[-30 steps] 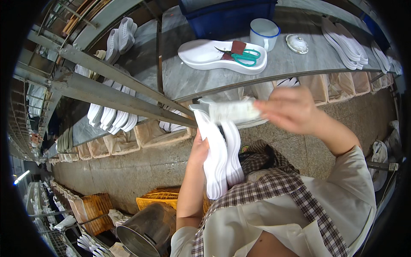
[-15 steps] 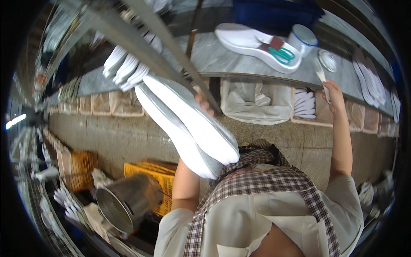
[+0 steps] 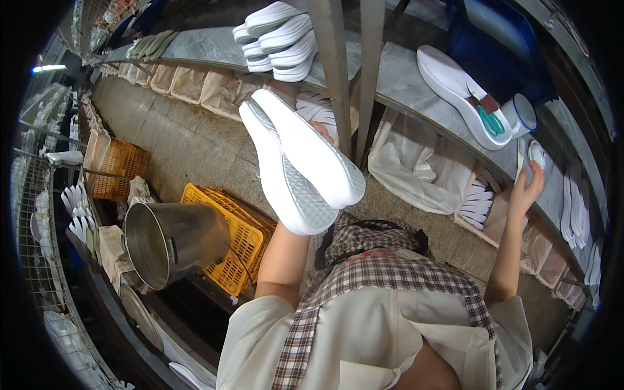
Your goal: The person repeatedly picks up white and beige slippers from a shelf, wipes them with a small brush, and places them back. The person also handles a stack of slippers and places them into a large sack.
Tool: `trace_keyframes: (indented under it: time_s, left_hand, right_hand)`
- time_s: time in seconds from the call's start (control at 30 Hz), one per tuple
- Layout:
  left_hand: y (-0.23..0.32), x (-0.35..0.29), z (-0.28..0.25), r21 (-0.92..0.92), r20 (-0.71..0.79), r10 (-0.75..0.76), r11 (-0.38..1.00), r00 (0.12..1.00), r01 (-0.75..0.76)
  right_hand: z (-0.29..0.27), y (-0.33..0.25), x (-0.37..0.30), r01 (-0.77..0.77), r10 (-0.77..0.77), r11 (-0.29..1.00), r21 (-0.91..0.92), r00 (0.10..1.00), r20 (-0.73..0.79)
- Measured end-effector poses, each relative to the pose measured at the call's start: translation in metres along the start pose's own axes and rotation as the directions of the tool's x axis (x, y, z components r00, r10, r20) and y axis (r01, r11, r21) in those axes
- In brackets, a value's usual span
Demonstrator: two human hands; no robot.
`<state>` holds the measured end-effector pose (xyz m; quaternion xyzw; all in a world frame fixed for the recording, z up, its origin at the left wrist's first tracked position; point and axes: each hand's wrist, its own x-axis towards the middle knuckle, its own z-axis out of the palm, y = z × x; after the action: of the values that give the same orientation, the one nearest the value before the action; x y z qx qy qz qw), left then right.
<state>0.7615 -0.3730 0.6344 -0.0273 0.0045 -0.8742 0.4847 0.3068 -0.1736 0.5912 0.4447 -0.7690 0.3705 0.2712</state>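
A pair of white shoe soles point(image 3: 296, 149) with grey textured undersides is in my left hand point(image 3: 323, 132). They lie lengthwise against each other, and only some of my fingers show behind their right edge. Over by the shelf's front edge, my right hand point(image 3: 528, 188) is closed around the lower end of a slim pale tool point(image 3: 520, 156), its kind unclear. Beside that hand sits a small white lid point(image 3: 536, 153). A larger white sole point(image 3: 448, 78) rests on the shelf, bearing teal-handled scissors point(image 3: 492, 121) and a dark red block point(image 3: 487, 104). A white blue-rimmed mug point(image 3: 525, 112) touches its right end.
Stacked soles point(image 3: 279, 39) stand on the grey shelf point(image 3: 403, 71), left of two metal posts point(image 3: 335, 71). Lined bins point(image 3: 416, 162) run beneath it. More soles point(image 3: 575, 205) lie at right. A metal pot point(image 3: 172, 237) and yellow crates point(image 3: 227, 260) stand at left.
My view has swung, shifting the shelf and its things. The soles have tilted so their grey undersides show more. My right hand, with the pale tool, has come closer to the lid.
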Motion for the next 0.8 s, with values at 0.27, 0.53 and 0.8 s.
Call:
trace_keyframes:
  time_s: [0.27, 0.53, 0.8]
  left_hand:
    - [0.037, -0.009, -0.007, 0.421, -0.188, 0.050, 0.906, 0.981, 0.035]
    - [0.150, 0.016, -0.034, 0.784, -0.277, 0.365, 0.621, 0.889, -0.011]
    - [0.270, 0.005, -0.018, 0.398, -0.418, 0.159, 0.917, 0.894, 0.024]
  right_hand:
    - [0.038, -0.282, -0.024, -0.858, -0.353, 0.291, 0.424, 0.316, 0.881]
    - [0.102, -0.448, -0.054, -0.988, -0.516, -0.135, 0.070, 0.131, 0.847]
    - [0.161, -0.575, -0.049, -0.666, -0.510, 0.439, 0.603, 0.368, 0.778]
